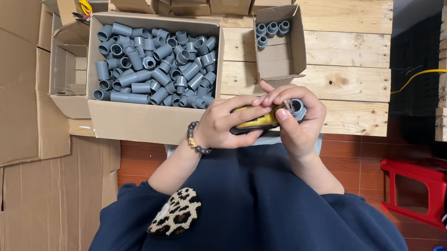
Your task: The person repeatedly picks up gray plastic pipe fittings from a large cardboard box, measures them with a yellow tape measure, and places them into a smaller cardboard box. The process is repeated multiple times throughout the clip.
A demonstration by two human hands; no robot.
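Wooden pallet bench (353, 74) ahead, big carton of grey pipe fittings (156, 66) at left: my left hand (223, 124) grips the yellow-black tool (256, 121), right hand (294, 121) pinches one grey fitting (297, 108) at its tip, so I keep both square and close to my body.

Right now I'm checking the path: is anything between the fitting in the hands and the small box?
Nothing visible: only bare wooden pallet lies between the grey fitting in the right hand and the small box.
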